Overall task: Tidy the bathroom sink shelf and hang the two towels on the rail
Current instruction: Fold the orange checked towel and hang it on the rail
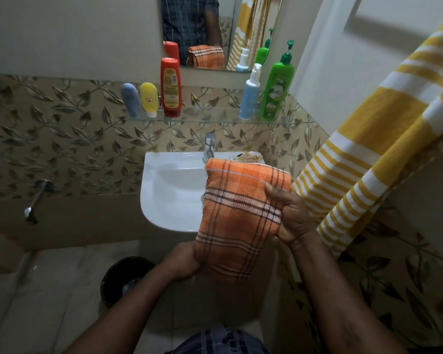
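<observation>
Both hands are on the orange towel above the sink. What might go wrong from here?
The orange towel is held over the sink; if it slips, it could land in it and get wet. Swinging it up and right toward the yellow towel might knock the tall green bottle off the glass shelf.

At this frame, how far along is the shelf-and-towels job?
Looks done: five bottles stand upright on the glass shelf, and the yellow striped towel hangs at the right, its rail out of view. In hand: the folded orange towel, gripped by the left hand and right hand over the sink. Left: hanging that towel.
</observation>
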`<state>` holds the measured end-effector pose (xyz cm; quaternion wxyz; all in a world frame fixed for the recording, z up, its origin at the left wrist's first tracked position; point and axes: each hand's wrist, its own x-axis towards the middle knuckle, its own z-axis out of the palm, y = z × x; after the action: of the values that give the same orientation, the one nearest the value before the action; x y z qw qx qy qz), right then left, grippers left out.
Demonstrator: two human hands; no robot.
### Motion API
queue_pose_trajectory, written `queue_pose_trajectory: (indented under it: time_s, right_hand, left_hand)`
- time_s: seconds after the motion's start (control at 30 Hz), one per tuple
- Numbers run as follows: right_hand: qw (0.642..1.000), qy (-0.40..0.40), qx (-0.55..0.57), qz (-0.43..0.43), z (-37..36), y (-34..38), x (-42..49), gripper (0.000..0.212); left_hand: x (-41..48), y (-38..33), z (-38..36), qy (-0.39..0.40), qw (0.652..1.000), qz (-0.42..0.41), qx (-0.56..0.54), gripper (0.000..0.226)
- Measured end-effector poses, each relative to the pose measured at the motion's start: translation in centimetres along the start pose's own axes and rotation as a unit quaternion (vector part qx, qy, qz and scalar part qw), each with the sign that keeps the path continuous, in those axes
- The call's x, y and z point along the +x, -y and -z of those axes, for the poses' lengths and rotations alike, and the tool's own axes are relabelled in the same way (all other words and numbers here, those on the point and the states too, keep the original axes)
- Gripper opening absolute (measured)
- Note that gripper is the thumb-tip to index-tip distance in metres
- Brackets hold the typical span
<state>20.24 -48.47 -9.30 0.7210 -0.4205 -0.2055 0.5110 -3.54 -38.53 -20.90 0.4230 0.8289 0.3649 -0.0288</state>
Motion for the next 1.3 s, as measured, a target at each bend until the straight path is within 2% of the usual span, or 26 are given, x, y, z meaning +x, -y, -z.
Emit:
queue_pose_trajectory:
  time_s: [0.07,0.1,0.13,0.2,0.23,0.27,0.3,0.33,0.37,0.43,0.47,0.57,0.63,0.67,0.77,0.87,1.0,1.03,1.1,1.17,1.23,1.3]
  right_hand:
    - [1.000,0.006,0.011,0.011,-0.4,0.4,-0.2,0.098]
    - [1.000,0.007,0.014,0.014,-0.4,0.6,-0.2,0.093]
    - [1.000,0.010,0.014,0.011,-0.3,0.9,-0.3,0.081]
    - [1.000,0.014,0.004,0.013,0.1,1.1,-0.4,0.057]
    - [1.000,0.011,-0.003,0.017,0.4,1.2,-0.3,0.053]
    - [1.000,0.006,-0.010,0.018,0.6,1.3,-0.3,0.053]
    - [1.000,0.002,-0.017,0.017,0.6,1.4,-0.5,0.054]
    - [1.000,-0.009,-0.022,0.019,0.6,1.4,-0.5,0.059]
    - [0.999,-0.017,-0.035,0.020,0.5,1.3,-0.5,0.064]
    - [0.998,-0.031,-0.048,0.014,0.6,1.1,-0.5,0.071]
    - [0.999,-0.025,-0.047,0.009,0.8,1.0,-0.5,0.064]
    - [0.999,0.015,-0.048,0.007,0.7,1.0,-1.1,0.058]
    - [0.998,0.031,-0.054,0.012,0.5,1.2,-1.3,0.053]
    - [0.998,0.025,-0.060,0.015,0.6,1.3,-1.2,0.052]
    - [0.997,0.017,-0.079,0.013,1.1,1.5,-1.4,0.053]
    - [0.996,0.029,-0.083,0.023,2.2,0.7,-2.1,0.054]
    - [0.995,0.038,-0.091,-0.003,4.2,-3.7,-3.8,0.088]
    - [0.993,0.033,-0.113,-0.015,4.5,-4.7,-4.3,0.088]
    - [0.987,0.002,-0.162,-0.018,4.9,-5.7,-4.8,0.077]
    - [0.986,-0.021,-0.165,-0.004,5.2,-5.9,-5.2,0.059]
    - [0.989,-0.033,-0.141,0.010,5.3,-6.1,-5.4,0.051]
    - [0.992,-0.036,-0.122,0.021,5.1,-7.0,-5.6,0.057]
  left_hand:
    - [0.6,0.7,-0.1,0.039,0.996,0.014,0.074,0.034]
    - [0.8,1.2,-0.1,0.067,0.991,0.024,0.113,0.031]
    - [0.9,1.9,-0.1,0.087,0.985,0.035,0.144,0.029]
    - [1.0,2.8,0.2,0.062,0.988,0.061,0.125,0.017]
    - [1.2,3.1,0.8,0.012,0.996,0.072,0.051,0.019]
    - [1.4,3.0,1.6,-0.062,0.993,0.082,-0.060,0.030]
    - [1.4,2.3,2.6,-0.137,0.969,0.081,-0.189,0.040]
    - [1.1,0.9,3.8,-0.192,0.929,0.061,-0.310,0.045]
    - [0.7,-0.9,5.0,-0.214,0.887,0.020,-0.408,0.045]
    - [-0.5,-5.0,7.6,-0.177,0.836,-0.069,-0.514,0.048]
    - [-1.3,-7.1,8.7,-0.114,0.832,-0.107,-0.532,0.053]
    - [-2.0,-10.4,10.5,0.036,0.870,-0.166,-0.462,0.047]
    - [-1.3,-11.1,10.5,0.091,0.865,-0.166,-0.465,0.059]
    - [-0.8,-11.2,10.3,0.096,0.859,-0.162,-0.475,0.058]
    - [0.0,-11.9,9.5,0.018,0.868,-0.139,-0.477,0.039]
    - [0.1,-12.9,8.7,-0.047,0.869,-0.128,-0.476,0.032]
    - [0.1,-13.9,7.9,-0.093,0.866,-0.110,-0.479,0.025]
    - [0.1,-13.9,7.9,-0.106,0.871,-0.112,-0.466,0.022]
    - [0.1,-13.8,8.2,-0.125,0.887,-0.115,-0.429,0.014]
    - [-0.1,-13.8,8.7,-0.145,0.895,-0.121,-0.405,0.013]
    - [-0.2,-14.0,9.0,-0.165,0.877,-0.115,-0.437,0.016]
    - [-0.1,-14.2,9.1,-0.188,0.855,-0.108,-0.470,0.024]
